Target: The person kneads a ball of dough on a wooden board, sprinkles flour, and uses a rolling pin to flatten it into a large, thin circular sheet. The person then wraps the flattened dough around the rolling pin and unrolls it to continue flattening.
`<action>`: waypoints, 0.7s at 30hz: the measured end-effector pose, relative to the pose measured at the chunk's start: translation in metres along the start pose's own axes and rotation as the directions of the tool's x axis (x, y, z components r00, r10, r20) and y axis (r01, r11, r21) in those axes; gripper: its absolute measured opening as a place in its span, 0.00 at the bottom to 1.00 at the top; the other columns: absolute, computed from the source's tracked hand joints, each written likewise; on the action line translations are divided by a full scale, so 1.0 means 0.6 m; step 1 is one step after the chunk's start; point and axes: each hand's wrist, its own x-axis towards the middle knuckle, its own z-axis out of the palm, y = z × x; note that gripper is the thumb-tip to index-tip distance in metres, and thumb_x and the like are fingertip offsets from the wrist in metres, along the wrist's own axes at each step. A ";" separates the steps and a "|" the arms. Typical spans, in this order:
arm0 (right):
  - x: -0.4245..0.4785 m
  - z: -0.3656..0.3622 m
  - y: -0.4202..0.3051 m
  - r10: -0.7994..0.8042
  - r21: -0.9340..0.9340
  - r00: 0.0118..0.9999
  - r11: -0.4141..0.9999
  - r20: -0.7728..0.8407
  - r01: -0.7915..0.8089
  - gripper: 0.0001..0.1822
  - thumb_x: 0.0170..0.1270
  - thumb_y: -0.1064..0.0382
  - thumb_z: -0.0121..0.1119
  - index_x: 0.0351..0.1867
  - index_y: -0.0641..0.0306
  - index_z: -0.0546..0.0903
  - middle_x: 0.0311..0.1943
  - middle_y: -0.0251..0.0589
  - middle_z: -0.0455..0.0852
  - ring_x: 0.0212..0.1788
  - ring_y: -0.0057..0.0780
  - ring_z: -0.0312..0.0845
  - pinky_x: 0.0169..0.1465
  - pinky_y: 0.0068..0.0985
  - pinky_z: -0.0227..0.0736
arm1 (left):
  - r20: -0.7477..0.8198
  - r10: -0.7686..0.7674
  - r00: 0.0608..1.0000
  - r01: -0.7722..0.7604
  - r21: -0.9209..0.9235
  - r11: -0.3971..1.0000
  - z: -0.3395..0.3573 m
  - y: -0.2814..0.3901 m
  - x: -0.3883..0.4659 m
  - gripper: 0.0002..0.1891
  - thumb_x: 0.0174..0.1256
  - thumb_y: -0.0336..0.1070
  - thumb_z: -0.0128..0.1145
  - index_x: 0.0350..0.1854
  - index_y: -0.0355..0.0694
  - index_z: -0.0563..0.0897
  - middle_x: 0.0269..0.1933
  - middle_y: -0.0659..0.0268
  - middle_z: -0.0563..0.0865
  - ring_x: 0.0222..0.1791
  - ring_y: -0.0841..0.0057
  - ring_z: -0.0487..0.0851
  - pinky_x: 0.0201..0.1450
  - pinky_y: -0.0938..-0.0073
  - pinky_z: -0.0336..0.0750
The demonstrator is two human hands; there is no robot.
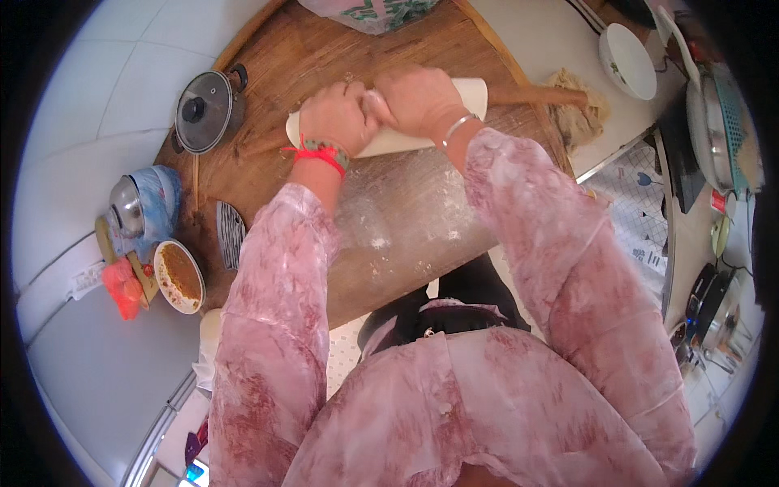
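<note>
A long wooden rolling pin [514, 94] lies across the wooden table, with a pale sheet of dough [478, 97] wrapped around its middle. My left hand [338, 119] curls over the left part of the dough roll. Beside it, my right hand [417, 100] grips the same roll, the two hands touching or nearly so at the thumbs. Both palms and the dough beneath them are hidden. White flour [450, 198] is smeared over the tabletop [401, 225] on my side of the roll.
At left are a lidded pot [204, 112], a metal bowl [126, 204] with blue plastic, a dish of brown food [178, 277] and a striped object [231, 234]. A plastic bag [371, 12] sits at the far edge. Rightward, a crumpled cloth [572, 125] and white bowl [627, 61] occupy the counter.
</note>
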 end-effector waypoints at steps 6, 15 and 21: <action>-0.124 0.047 -0.056 0.011 0.085 0.992 0.996 -0.126 0.000 0.24 0.64 0.42 0.53 0.31 0.63 0.83 0.29 0.50 0.86 0.34 0.49 0.84 0.40 0.44 0.77 | 0.102 -0.029 0.994 0.034 -0.045 0.998 -0.012 0.041 -0.139 0.15 0.65 0.48 0.53 0.40 0.41 0.81 0.39 0.55 0.85 0.40 0.56 0.84 0.44 0.54 0.78; -0.208 -0.013 -0.159 0.186 0.036 0.927 0.977 0.325 -0.209 0.22 0.66 0.44 0.52 0.35 0.63 0.83 0.38 0.52 0.87 0.40 0.51 0.84 0.43 0.45 0.76 | 0.054 0.051 0.997 -0.046 -0.094 0.995 -0.042 0.054 -0.241 0.15 0.61 0.50 0.59 0.32 0.42 0.83 0.38 0.58 0.84 0.41 0.59 0.83 0.43 0.56 0.78; -0.328 0.037 -0.176 -0.096 -0.097 0.947 0.993 -0.306 0.070 0.22 0.64 0.50 0.56 0.55 0.59 0.81 0.53 0.51 0.84 0.54 0.50 0.80 0.58 0.43 0.73 | -0.335 0.100 0.937 -0.148 -0.123 0.981 -0.023 0.092 -0.325 0.20 0.61 0.43 0.56 0.53 0.39 0.82 0.50 0.59 0.84 0.49 0.59 0.81 0.53 0.54 0.72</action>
